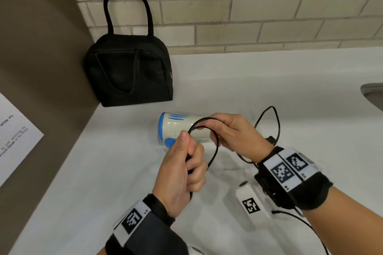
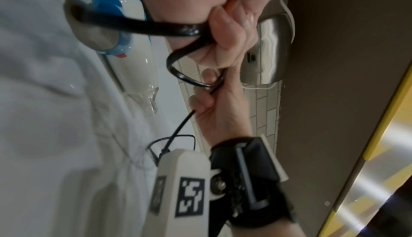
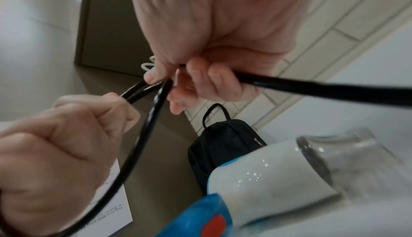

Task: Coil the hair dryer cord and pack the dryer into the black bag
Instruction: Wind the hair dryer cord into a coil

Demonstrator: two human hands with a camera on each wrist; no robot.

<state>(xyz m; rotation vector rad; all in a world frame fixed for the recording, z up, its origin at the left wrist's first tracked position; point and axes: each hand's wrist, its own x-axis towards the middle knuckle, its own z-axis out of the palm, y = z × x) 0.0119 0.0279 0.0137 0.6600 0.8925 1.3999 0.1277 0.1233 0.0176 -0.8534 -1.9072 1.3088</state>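
Observation:
A white and blue hair dryer (image 1: 176, 127) lies on its side on the white counter (image 1: 103, 182). Its black cord (image 1: 215, 151) loops between both hands above it. My left hand (image 1: 182, 170) grips gathered loops of the cord in a fist. My right hand (image 1: 232, 132) pinches the cord at the top of the loop. The rest of the cord (image 1: 273, 122) trails loose on the counter to the right. The black bag (image 1: 128, 70) stands zipped against the back left corner, handles up. The dryer (image 3: 267, 177) and bag (image 3: 223, 145) also show below the hands in the right wrist view.
A tiled wall (image 1: 248, 6) runs behind the counter and a brown side wall (image 1: 31, 68) with a paper notice (image 1: 12, 136) bounds the left. A sink edge (image 1: 373, 93) sits at the far right. A white tagged device (image 1: 250, 203) lies near my right wrist.

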